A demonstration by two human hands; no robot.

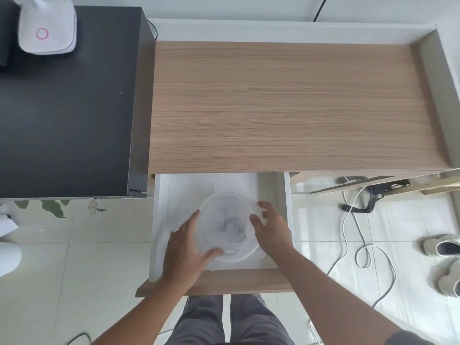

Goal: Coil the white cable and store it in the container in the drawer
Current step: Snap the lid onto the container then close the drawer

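Observation:
A round translucent container (227,210) with its lid on sits in the open white drawer (283,195) under the wooden desk. A blurry coil of white cable (234,232) shows through the lid. My left hand (185,247) holds the container's left and near rim, thumb on the lid. My right hand (270,225) grips the right rim, fingers curled over its edge.
The wooden desk top (281,103) lies beyond the drawer. A black cabinet (67,108) carries a white device (47,28) at the left. White and black cables (361,232) trail on the tiled floor at the right, near two shoes (445,260).

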